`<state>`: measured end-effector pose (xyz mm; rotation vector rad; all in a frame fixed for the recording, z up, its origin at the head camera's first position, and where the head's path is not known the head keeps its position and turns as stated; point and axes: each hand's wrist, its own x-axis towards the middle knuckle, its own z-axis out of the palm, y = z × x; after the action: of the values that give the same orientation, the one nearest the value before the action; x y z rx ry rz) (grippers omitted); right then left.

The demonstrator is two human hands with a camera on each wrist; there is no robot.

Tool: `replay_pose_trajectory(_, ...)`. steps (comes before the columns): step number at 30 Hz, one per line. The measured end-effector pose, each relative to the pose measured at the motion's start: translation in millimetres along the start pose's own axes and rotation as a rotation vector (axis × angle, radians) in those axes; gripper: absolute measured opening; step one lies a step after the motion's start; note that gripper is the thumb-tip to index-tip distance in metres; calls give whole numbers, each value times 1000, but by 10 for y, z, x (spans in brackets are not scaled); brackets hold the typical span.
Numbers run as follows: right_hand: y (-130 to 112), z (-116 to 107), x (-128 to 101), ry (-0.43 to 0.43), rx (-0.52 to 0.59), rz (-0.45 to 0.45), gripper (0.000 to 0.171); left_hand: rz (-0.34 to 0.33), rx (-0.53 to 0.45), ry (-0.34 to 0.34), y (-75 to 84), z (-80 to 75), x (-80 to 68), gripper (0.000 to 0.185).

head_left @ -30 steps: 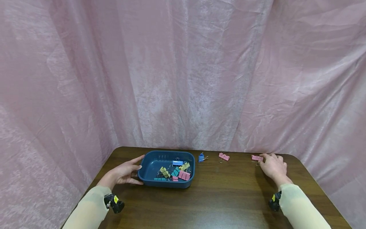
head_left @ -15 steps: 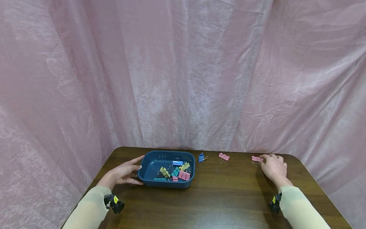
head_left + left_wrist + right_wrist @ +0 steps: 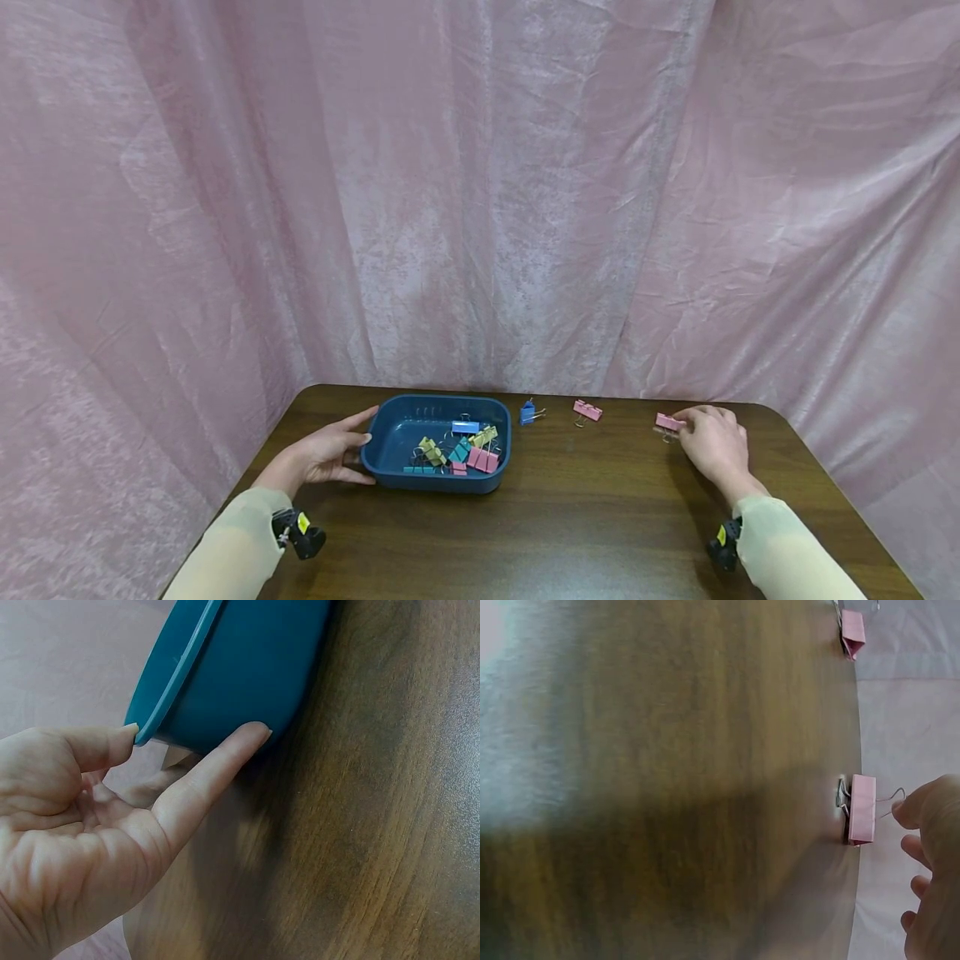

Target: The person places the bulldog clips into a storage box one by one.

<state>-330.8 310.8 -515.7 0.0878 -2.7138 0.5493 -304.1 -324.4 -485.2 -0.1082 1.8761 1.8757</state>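
Right hand point(image 3: 714, 442) pinching wire handle of pink metal binder clip point(image 3: 669, 422), long axis 9-to-3 o'clock, left hand point(image 3: 322, 454) relaxed against smooth teal plastic tray point(image 3: 390, 471), dark wood-grain surface point(image 3: 585, 517).

The right hand point(image 3: 712, 442) has drawn the pink clip point(image 3: 669, 422) nearer.

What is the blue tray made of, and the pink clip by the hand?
The blue tray looks like moulded plastic: smooth, even colour, rounded rim. The pink clip seems painted metal with thin, shiny wire handles; the right hand pinches one handle. The left hand touches the tray's side.
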Motion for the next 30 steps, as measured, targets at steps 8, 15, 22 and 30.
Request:
replay_pose_trajectory(8,-82,25,-53,52,-10,-79,14,0,8,-47,23,-1,-19,63)
replay_pose_trajectory(15,-134,63,-74,87,-17,-157,6,-1,5,-19,3,-5,-2,62)
replay_pose_trajectory(22,-164,70,-78,132,-31,-195,5,2,-2,-7,-6,-11,5,62)
replay_pose_trajectory(30,-177,49,-82,128,-56,-177,6,-4,0,-23,18,19,-31,61)
